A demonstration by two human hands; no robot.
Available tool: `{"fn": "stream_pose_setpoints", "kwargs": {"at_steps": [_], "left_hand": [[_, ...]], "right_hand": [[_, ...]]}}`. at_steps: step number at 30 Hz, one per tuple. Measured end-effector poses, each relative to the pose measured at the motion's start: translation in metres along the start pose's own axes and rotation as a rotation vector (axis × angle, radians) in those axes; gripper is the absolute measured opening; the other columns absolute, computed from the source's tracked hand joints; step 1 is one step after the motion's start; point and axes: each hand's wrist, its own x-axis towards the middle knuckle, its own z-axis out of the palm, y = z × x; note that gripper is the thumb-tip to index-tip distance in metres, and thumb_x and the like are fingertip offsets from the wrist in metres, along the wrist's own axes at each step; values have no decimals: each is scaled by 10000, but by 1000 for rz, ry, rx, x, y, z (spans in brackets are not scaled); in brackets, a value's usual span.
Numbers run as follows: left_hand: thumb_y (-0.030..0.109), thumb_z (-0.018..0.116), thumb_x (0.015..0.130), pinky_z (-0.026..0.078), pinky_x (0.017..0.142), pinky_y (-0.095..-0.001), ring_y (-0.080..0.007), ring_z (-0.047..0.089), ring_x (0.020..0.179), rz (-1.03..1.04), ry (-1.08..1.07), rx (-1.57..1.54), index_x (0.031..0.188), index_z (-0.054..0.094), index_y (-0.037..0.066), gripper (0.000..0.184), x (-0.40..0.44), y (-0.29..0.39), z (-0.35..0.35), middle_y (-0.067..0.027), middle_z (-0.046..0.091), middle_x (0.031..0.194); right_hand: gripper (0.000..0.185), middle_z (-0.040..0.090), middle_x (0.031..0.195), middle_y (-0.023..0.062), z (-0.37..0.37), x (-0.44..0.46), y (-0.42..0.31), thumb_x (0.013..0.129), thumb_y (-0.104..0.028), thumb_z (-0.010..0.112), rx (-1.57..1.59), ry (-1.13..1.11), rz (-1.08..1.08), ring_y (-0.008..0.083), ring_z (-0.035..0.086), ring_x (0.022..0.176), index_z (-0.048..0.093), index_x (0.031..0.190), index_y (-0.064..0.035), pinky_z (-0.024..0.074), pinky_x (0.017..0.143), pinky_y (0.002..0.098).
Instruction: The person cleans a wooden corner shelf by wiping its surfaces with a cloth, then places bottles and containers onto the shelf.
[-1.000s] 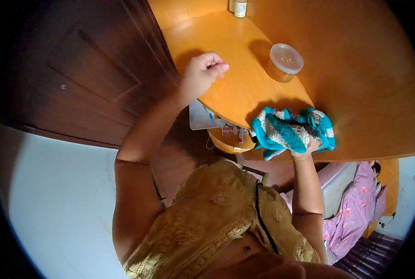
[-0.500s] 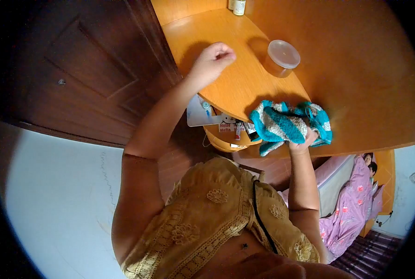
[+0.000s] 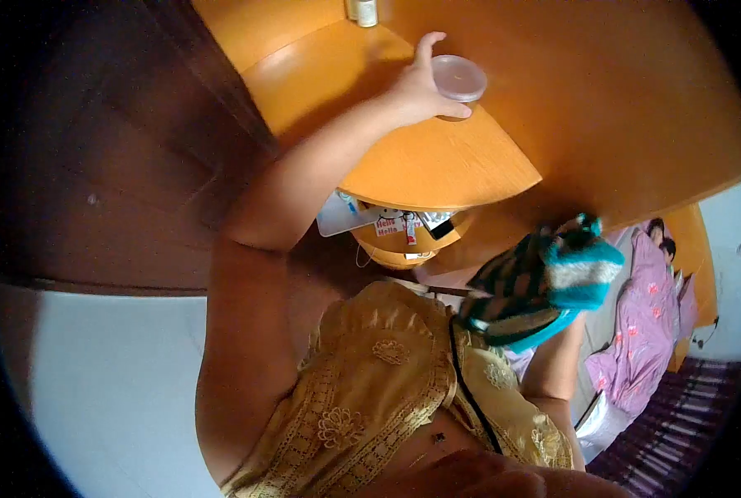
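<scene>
A round clear container (image 3: pixel 458 79) with a translucent lid stands on the wooden shelf (image 3: pixel 437 166). My left hand (image 3: pixel 420 90) is at its left side, with thumb and a finger spread around it; whether the palm touches it is unclear. On the right, below the shelf's edge, a teal and white striped cloth (image 3: pixel 582 278) is bunched and blurred by motion. It is held in my right hand (image 3: pixel 576 324), whose fingers are mostly hidden behind the fabric.
A small bottle (image 3: pixel 365 12) stands at the back of the shelf. A lower shelf (image 3: pixel 399 256) holds cards and a dark flat object. A dark door (image 3: pixel 113 149) is on the left. Two people's heads show beyond a pink floral cover (image 3: pixel 644 324) at the right.
My left hand has moved across the shelf to the container and spread its fingers. My right hand has lowered the cloth away from the shelf edge. The view has shifted.
</scene>
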Motion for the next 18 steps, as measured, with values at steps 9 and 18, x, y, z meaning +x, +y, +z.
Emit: {"fn": "stream_pose_setpoints", "kwargs": {"at_steps": [9,18], "left_hand": [[225,911,600,403,1040,-437,-308,508,1214,138,-124,-144,1431,126,134,1147,-18,-6,40,-189,524,1259],[231,854,708,399,1045,-403,-273,488,1238,146,39,-92,1430,274,86,937,-41,-15,19,-175,528,1266]], "right_hand": [[272,637,899,64,48,-65,119,953,-340,449,1673,166,878,238,616,835,599,978,-115,523,758,397],[404,626,1134,141,45,-69,149,963,-344,435,1791,41,578,302,598,1021,566,1167,-21,480,929,435]]}}
